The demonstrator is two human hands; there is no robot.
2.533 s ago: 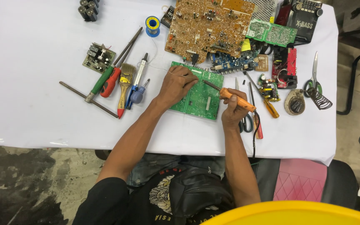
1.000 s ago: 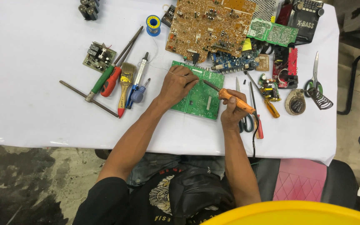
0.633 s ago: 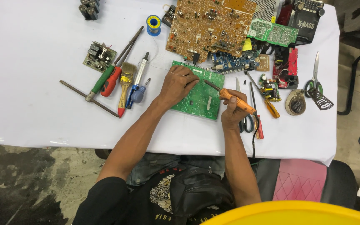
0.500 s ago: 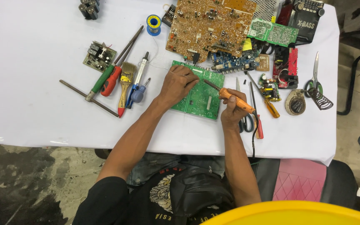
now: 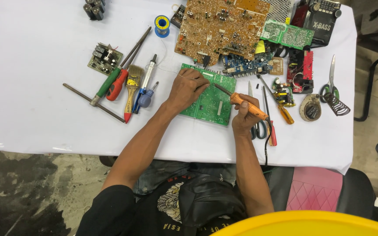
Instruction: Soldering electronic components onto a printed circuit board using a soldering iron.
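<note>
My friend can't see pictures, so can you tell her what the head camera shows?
A person's right hand holds an orange-handled soldering iron with its tip over a green rectangular circuit board, while the left hand rests on that board, pinching a thin wire. Around them on the white-covered table lie screwdrivers, a paintbrush, scissors and more circuit boards.

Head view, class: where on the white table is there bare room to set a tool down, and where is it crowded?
Bare cloth lies along the table's left side, left of the small board and grey rod, and along the near edge below them. Crowded: the far right, around the brown circuit board, scissors and the green board under both hands.
</note>
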